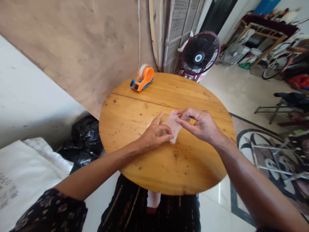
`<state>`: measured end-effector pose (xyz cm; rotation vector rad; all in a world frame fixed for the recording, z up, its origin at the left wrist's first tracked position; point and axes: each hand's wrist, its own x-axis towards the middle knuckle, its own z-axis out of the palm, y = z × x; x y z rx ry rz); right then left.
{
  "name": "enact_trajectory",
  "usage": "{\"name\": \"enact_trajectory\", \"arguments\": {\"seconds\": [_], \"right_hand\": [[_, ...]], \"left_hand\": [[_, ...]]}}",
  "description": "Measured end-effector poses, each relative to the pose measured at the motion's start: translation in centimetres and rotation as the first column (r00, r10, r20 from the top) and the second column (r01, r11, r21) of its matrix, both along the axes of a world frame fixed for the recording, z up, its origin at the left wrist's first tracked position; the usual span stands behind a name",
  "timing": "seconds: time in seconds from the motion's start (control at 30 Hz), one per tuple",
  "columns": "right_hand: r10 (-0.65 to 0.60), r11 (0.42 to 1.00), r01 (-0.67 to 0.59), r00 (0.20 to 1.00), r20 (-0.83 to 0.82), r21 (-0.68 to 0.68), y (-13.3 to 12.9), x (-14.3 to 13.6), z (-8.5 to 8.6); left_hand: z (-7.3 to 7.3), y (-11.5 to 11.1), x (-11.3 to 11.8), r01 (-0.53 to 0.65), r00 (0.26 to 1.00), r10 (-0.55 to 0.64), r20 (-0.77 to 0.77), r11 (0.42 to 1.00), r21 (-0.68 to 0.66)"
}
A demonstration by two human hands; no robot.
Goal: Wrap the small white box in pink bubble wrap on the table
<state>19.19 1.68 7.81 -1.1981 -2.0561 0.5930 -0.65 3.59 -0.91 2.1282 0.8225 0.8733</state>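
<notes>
Over the middle of a round wooden table, a small, thin, pale pinkish piece, soft and slightly see-through, stretches between my hands. Whether it is plastic film or tissue I cannot tell. My left hand pinches its lower left edge between thumb and finger, other fingers reaching out toward the tabletop. At the piece's upper right, my right hand grips it with thumb and fingertips. Toward the table's far edge stands an orange and blue tape dispenser with a roll of tape, apart from both hands.
A dark red fan stands just behind the table. Black plastic bags and a white sack lie on the left. To the right are a metal-framed stool and a bicycle. A wooden board leans behind the table.
</notes>
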Motion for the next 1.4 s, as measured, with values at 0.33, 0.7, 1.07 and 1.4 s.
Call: {"name": "enact_trajectory", "arguments": {"seconds": [0.33, 0.7, 1.07, 1.4], "right_hand": [[-0.035, 0.996, 0.037, 0.999, 0.038, -0.076, -2.0, -0.9, 0.1], [-0.105, 0.993, 0.104, 0.994, -0.008, -0.055, -3.4, -1.3, -1.1], [-0.12, 0.993, 0.12, 0.993, -0.001, -0.002, -3.2, -1.1, -1.1], [-0.161, 0.986, 0.148, 0.955, -0.249, -0.07, -0.8, -0.2, -0.9]], "left_hand": [[0.0, -0.2, 0.2, 0.023, 0.991, -0.025, 0.131, 0.999, 0.022], [-1.1, -0.4, 0.4, -0.091, 0.98, 0.089, 0.18, 0.996, 0.005], [-0.7, -0.2, 0.1, -0.043, 0.984, 0.018, 0.175, 0.99, 0.136], [-0.7, -0.4, 0.1, -0.137, 0.988, 0.111, 0.107, 0.952, 0.273]]}}
